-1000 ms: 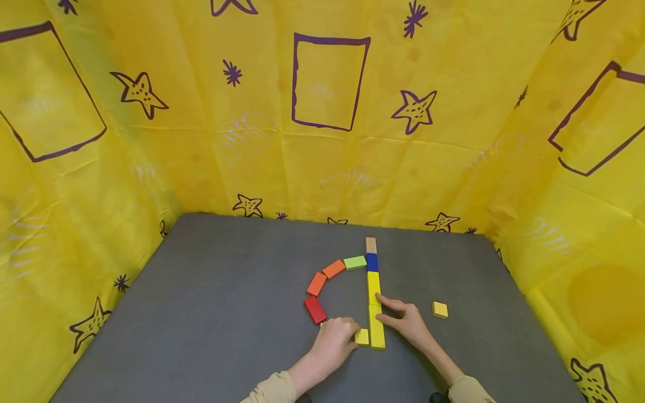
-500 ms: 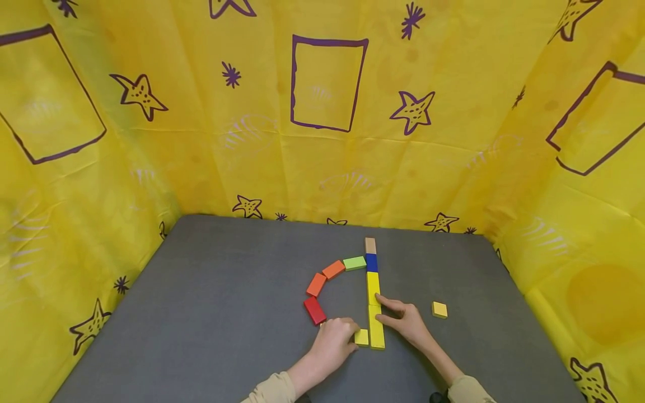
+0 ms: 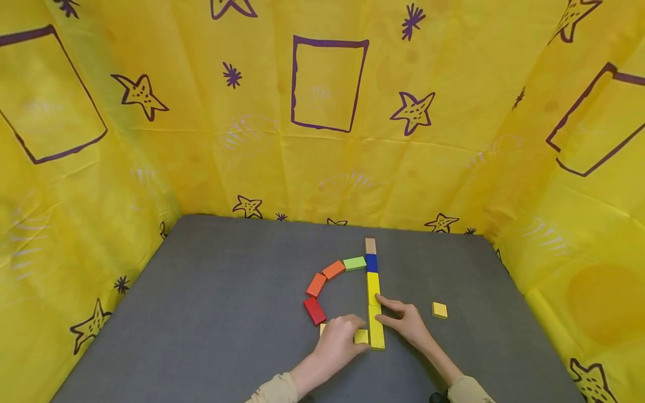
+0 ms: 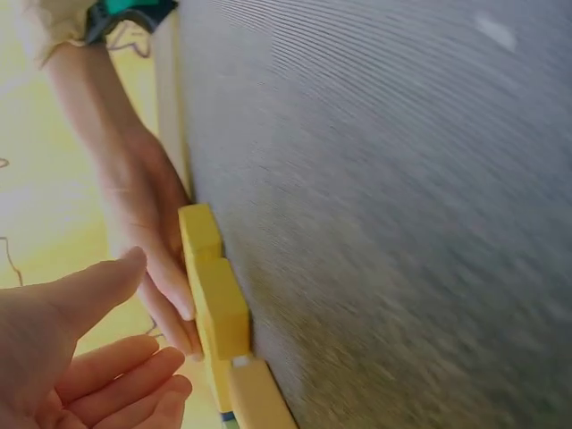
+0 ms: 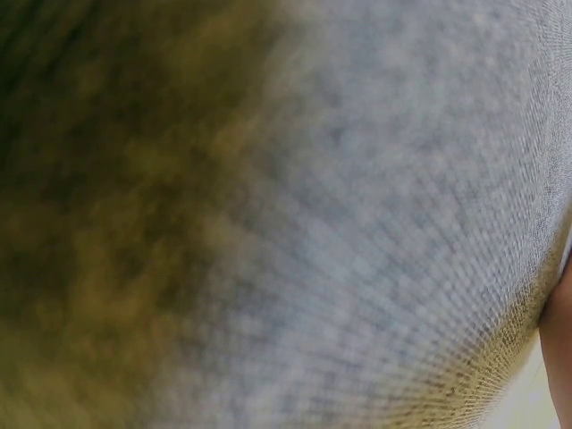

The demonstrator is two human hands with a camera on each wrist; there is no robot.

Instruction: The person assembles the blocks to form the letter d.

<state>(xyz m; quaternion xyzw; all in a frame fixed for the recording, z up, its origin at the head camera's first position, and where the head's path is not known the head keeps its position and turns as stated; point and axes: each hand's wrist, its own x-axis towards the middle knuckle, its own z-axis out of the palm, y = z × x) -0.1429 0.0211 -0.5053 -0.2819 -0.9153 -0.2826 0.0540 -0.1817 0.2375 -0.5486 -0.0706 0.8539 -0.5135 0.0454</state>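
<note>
My left hand point(image 3: 339, 342) is around a small yellow block point(image 3: 361, 336) in the head view. In the left wrist view its thumb and fingers stand spread, apart from the blocks. That block lies beside the lower long yellow block point(image 3: 376, 336). With thumb and forefinger extended, my right hand point(image 3: 407, 324) touches the right side of the straight row, at the lower block and the upper long yellow block point(image 3: 373, 284). A pale block point(image 3: 322, 329) is partly hidden behind my left hand. The right wrist view shows mostly blurred cloth.
Beyond the yellow blocks the row continues with a blue block point(image 3: 372, 263) and a wooden block point(image 3: 370, 245). A green block point(image 3: 355, 263), two orange blocks point(image 3: 316, 285) and a red block point(image 3: 314, 310) curve leftward. One loose yellow block point(image 3: 439, 310) lies right.
My left hand has shifted slightly right and its thumb and fingers have spread, uncovering more of the pale block. My right hand and the visible blocks have stayed put.
</note>
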